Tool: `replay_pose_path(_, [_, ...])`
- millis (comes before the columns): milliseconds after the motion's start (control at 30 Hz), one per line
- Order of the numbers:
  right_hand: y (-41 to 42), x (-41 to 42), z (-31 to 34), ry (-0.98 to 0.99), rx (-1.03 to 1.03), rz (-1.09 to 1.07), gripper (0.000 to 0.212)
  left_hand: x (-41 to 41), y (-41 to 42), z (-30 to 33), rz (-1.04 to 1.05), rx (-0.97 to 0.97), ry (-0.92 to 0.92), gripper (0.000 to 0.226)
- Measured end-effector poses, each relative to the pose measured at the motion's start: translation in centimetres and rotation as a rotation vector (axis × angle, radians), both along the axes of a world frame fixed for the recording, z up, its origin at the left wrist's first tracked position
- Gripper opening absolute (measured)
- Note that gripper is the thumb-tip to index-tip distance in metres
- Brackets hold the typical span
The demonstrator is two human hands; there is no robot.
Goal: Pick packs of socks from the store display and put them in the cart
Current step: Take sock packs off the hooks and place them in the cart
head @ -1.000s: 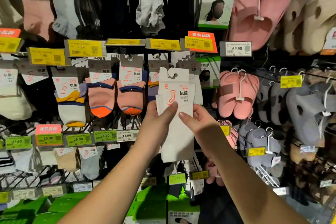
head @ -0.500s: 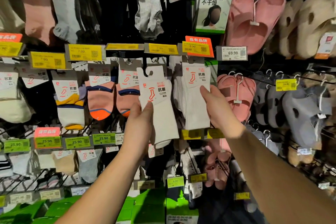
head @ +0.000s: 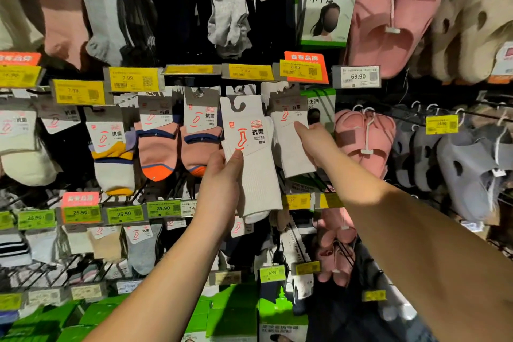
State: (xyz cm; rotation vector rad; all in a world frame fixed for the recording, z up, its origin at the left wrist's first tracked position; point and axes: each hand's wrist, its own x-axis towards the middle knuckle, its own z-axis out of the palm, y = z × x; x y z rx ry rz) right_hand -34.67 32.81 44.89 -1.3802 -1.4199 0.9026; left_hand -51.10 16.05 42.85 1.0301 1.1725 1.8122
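L hand [head: 222, 183] grips white pack [head: 251, 158], off its peg, in front of rack. R hand [head: 315, 141] pinches hung pack [head: 291, 141]; its fingers mostly hidden behind. Pink slippers [head: 363, 139] close on R. Cart not seen.

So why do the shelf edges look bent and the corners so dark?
Head view: wide-angle lens bows the yellow price-tag rail; light falls mainly on the centre, where the left hand holds the white ribbed sock pack; the grey foam slippers at the right edge look soft.
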Motion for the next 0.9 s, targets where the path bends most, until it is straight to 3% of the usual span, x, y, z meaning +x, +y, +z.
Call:
replay_pose_path(267, [1.0,-0.2,-0.8,-0.283,-0.110,-0.020,0.088,0.4,0.5,-0.2,-0.028,-0.024,0.034,0.008])
replay_pose_path(400, [-0.8,0.7,-1.6,-0.352,0.006,-0.108,0.072,0.6,0.5,0.0,-0.042,-0.019,0.020,0.008])
replay_pose_path(533, [-4.6,2.3,-2.6,-0.172,0.146,-0.078,0.038,0.5,0.7,-0.3,-0.050,-0.032,0.040,0.008])
replay_pose_path(667, [-9.0,2.9,-3.5,0.084,0.083,0.103,0.035,1.0,1.1,-0.4,-0.068,-0.051,0.052,0.011])
replay_pose_path(800, [-11.2,2.4,-3.0,0.095,0.065,0.206,0.027,2.2,1.8,-0.1,-0.101,-0.052,0.040,0.013])
replay_pose_path(900, [-11.9,2.2,-1.5,0.113,0.050,0.291,0.037,3.3,2.3,0.5,-0.153,-0.050,0.032,0.015])
